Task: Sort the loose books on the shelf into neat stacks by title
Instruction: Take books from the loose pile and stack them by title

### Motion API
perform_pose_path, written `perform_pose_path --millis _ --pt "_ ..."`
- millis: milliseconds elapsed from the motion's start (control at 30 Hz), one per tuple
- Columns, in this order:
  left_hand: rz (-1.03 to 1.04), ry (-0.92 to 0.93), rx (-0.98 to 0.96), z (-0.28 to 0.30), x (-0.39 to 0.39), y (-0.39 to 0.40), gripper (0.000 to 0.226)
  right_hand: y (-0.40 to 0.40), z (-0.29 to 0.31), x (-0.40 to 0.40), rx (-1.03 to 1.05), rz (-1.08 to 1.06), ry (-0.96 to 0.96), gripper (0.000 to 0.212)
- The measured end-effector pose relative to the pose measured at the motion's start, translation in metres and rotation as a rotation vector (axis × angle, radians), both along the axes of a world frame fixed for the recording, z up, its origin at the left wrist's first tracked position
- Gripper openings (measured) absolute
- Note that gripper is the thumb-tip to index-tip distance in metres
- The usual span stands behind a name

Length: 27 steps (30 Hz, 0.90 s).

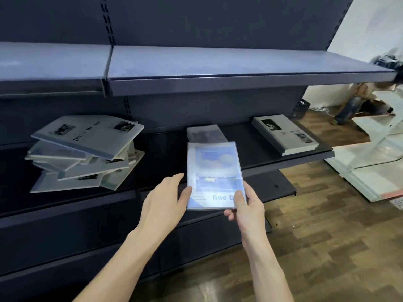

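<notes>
Your right hand (pixel 244 205) pinched the blue book (pixel 214 175) off the shelf's (pixel 305 155) front edge, left hand (pixel 168 197) spread alongside; a one-corner grip risked it slipping.

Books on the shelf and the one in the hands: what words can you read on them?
"fine D": on the blue book, rest hidden by the right hand.
"Tim", then "Me", rest blurred: top grey book of the messy pile.
Grey book on the right: title too small to read.
Book behind the blue one: too blurred.

Blurred person (pixel 357 103) behind shelf (pixel 218 83)
</notes>
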<state>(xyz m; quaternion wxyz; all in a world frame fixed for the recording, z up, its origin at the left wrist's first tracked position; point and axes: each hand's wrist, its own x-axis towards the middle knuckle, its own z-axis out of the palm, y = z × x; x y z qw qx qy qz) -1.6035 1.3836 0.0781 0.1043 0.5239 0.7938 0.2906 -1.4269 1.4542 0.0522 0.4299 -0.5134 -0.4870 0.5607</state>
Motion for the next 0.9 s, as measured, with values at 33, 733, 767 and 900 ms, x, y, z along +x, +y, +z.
perform_pose_path --millis 33,733,767,900 --pt "0.002 0.015 -0.006 0.001 0.008 0.003 0.05 0.003 0.0 0.007 -0.001 0.011 -0.001 0.028" --pt "0.167 -0.698 0.191 -0.028 0.043 0.09 0.037 0.084 -0.006 0.044 0.04 0.096 -0.17 0.06" --pt "0.181 -0.696 0.192 -0.03 0.041 0.096 0.038 0.09 -0.005 0.044 0.047 0.096 -0.182 0.06" --pt "0.233 -0.691 0.18 -0.038 0.028 0.12 0.044 0.12 -0.009 0.04 0.075 0.111 -0.217 0.062"
